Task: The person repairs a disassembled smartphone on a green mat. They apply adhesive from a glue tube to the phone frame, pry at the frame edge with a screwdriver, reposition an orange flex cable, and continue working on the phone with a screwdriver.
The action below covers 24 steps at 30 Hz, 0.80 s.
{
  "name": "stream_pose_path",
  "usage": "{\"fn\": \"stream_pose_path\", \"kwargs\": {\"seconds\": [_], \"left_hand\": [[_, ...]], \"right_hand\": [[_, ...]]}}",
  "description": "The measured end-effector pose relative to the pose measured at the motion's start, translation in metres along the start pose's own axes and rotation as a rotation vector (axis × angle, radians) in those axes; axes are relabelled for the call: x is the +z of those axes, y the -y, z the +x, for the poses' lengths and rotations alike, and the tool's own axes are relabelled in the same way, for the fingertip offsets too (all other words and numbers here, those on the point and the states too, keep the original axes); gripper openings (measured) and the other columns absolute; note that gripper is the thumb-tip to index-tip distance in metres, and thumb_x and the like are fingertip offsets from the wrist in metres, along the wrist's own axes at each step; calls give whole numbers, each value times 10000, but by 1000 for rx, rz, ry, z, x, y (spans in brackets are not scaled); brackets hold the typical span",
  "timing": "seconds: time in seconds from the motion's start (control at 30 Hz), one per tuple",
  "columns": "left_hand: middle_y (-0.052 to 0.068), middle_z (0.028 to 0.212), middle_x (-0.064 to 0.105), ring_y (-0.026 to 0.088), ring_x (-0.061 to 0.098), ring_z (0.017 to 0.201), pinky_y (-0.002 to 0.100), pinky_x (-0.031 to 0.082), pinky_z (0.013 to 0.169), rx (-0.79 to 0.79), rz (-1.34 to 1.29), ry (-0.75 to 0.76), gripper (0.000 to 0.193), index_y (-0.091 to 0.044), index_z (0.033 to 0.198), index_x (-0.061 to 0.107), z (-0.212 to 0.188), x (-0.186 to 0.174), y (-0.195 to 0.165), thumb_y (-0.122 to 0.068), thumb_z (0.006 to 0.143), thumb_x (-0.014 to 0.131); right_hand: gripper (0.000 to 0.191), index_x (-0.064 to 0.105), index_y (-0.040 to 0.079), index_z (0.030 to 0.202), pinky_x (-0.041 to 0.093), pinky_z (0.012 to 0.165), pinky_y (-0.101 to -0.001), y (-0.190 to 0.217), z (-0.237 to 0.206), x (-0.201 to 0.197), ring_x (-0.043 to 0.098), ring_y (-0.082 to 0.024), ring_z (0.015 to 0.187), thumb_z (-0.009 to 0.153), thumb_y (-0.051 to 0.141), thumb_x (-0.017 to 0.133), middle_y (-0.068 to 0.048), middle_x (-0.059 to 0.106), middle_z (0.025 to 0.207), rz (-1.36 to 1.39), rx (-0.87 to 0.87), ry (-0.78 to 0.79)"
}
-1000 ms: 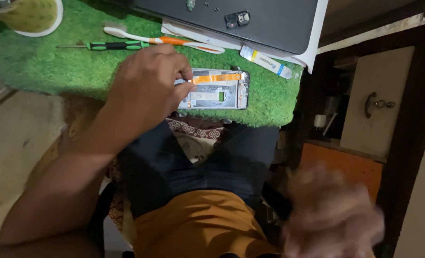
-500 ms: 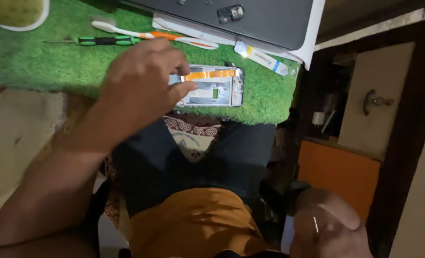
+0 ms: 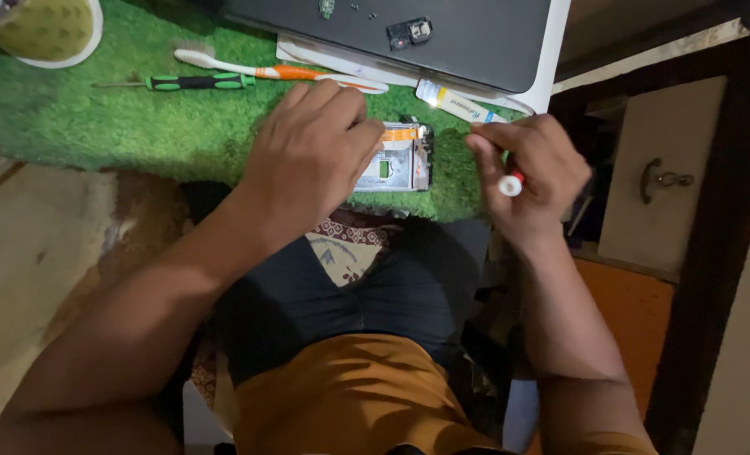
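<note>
Bowl: pale rim, far left corner of green turf mat. Screwdriver: green-and-black handle, lay flat on mat, just below orange-and-white toothbrush. Left hand: fingers curled together, pressed down on opened phone, which lay near mat's front edge, orange ribbon across its top. Dark laptop: behind phone. Small tube: beside laptop edge. Right hand: fingers pinched a slim white tool with red band, just right of phone
</note>
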<state>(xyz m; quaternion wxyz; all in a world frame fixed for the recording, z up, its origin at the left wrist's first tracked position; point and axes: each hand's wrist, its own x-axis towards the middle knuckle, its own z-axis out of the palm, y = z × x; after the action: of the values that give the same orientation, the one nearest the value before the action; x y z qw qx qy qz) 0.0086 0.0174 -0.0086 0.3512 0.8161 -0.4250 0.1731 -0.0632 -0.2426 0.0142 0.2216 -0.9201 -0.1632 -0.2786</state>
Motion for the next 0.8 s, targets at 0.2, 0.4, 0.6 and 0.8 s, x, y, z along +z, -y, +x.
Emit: {"fn": "stream_pose_path", "kwargs": {"seconds": [0.2, 0.4, 0.6, 0.8], "left_hand": [[89, 963, 587, 282, 591, 980, 411, 471, 863, 24, 13, 14, 90, -37, 898, 674, 2, 1, 2, -115, 902, 718], [88, 962, 591, 269, 602, 979, 407, 486, 865, 6, 40, 49, 78, -29, 920, 693, 2, 1, 1, -103, 902, 711], [80, 967, 596, 246, 591, 990, 390, 489, 879, 31, 48, 37, 191, -34, 1113, 759, 3, 4, 1, -133, 957, 712], [74, 969, 616, 228, 593, 992, 358, 501, 883, 113, 161, 86, 124, -31, 991, 727, 6, 7, 5, -99, 894, 689]], "right_hand": [[247, 740, 116, 1186, 516, 662, -342, 11, 1, 18, 614, -201, 816, 954, 32, 714, -98, 553, 1012, -32, 101, 282], [480, 653, 64, 1412, 517, 715, -347, 18, 3, 22, 613, -207, 860, 945, -35, 600, -131, 540, 1104, -4, 195, 299], [333, 683, 75, 1295, 503, 743, -354, 16, 3, 14, 594, -245, 882, 998, -53, 604, -142, 531, 1074, -38, 220, 176], [349, 698, 71, 1270, 510, 765, -377, 15, -1, 11, 591, -249, 878, 947, -42, 632, -141, 541, 1080, 26, 235, 238]]}}
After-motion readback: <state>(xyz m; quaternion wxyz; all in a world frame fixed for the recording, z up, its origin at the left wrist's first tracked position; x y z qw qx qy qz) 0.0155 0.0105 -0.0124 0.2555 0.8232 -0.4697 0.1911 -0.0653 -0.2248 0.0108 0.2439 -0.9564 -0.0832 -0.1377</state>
